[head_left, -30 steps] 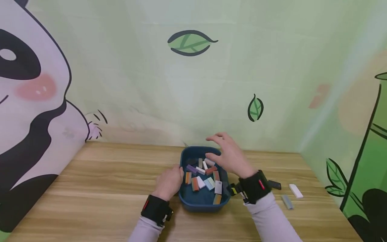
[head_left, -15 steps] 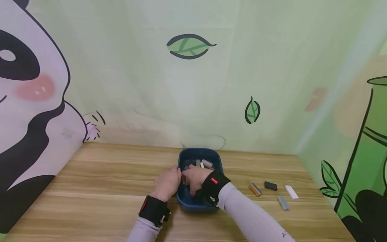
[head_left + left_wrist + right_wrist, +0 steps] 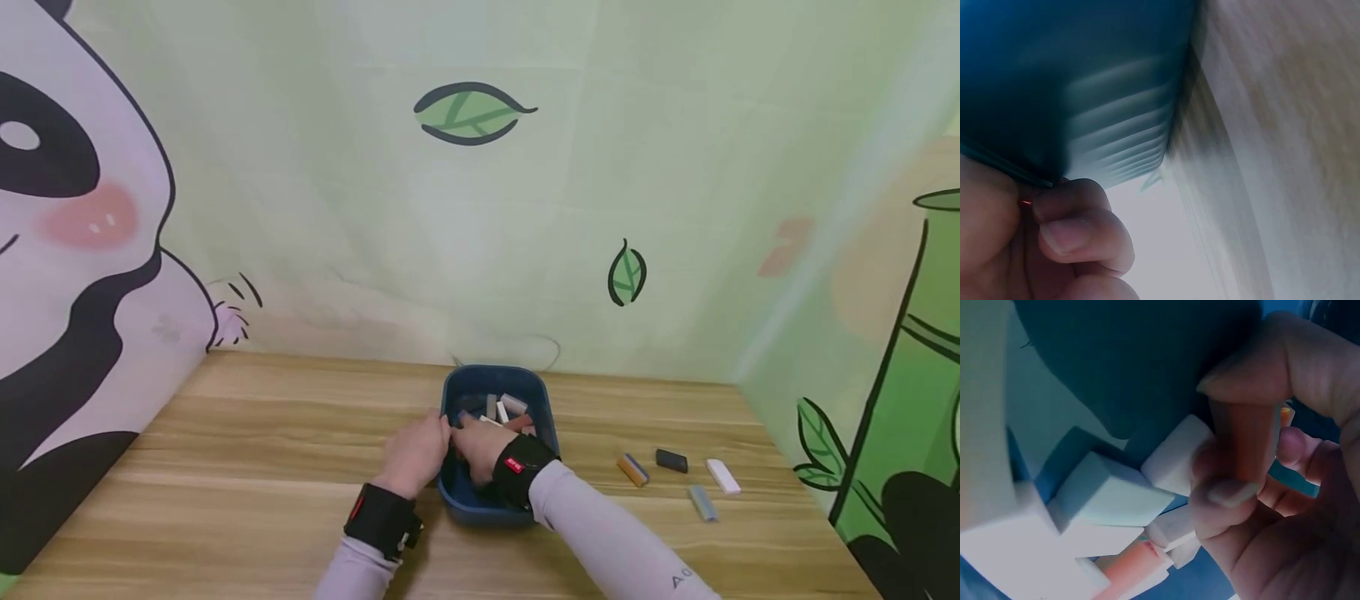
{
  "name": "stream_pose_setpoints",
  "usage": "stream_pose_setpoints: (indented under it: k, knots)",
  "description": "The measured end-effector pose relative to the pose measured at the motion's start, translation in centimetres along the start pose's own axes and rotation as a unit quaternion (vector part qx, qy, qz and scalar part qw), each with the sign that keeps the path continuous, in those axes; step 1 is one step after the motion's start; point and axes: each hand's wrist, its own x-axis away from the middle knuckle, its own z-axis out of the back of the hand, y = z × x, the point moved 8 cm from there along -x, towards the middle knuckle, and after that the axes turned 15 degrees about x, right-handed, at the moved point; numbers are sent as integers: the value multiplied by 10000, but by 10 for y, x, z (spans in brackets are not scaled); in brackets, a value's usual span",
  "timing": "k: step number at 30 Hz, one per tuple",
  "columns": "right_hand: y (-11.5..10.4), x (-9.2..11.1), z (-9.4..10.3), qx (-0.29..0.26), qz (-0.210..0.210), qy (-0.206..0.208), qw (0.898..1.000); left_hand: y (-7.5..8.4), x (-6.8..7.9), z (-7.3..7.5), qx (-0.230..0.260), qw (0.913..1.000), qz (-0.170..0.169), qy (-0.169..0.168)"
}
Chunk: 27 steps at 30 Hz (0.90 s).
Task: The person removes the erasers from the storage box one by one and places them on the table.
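Observation:
A dark blue plastic bin (image 3: pixel 491 518) holds several small rectangular blocks that look like erasers. My left hand (image 3: pixel 414 454) grips the bin's left rim, thumb and curled fingers about the edge, as the left wrist view shows. Inside the bin is my right hand (image 3: pixel 483 446), reaching toward its left side. Between its thumb and finger it pinches an orange block (image 3: pixel 1250 440) with pale edges. Close by lie a pale blue block (image 3: pixel 1113 494), a white block (image 3: pixel 1179 453) and another orange block (image 3: pixel 1132 569). The right hand and wrist hide part of the bin's contents in the head view.
On the wooden table (image 3: pixel 285 433), right of the bin, lie an orange-and-purple block (image 3: pixel 633 470), a black block (image 3: pixel 671 461), a white block (image 3: pixel 723 477) and a grey-blue block (image 3: pixel 703 503). A printed cloth wall (image 3: pixel 360 208) stands behind the table.
My right hand has come down from above the bin's far right into its left side. The orange-and-purple table block, formerly out of sight, now shows. My left hand stays at the rim.

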Motion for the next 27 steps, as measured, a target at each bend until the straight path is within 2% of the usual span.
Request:
stream_pose_setpoints:
  k: [8,20,27]
  knots:
    - [-1,-2,0,-86,-115,-12,9999,0,1,5,-63,10000,5,65]
    - [3,-2,-9,-79,-310,-174,9993,5,1,3,-174,9994,-143,272]
    - [0,-3,-8,-98,-164,-199,9996,3,3,4,-202,9994,-112,240]
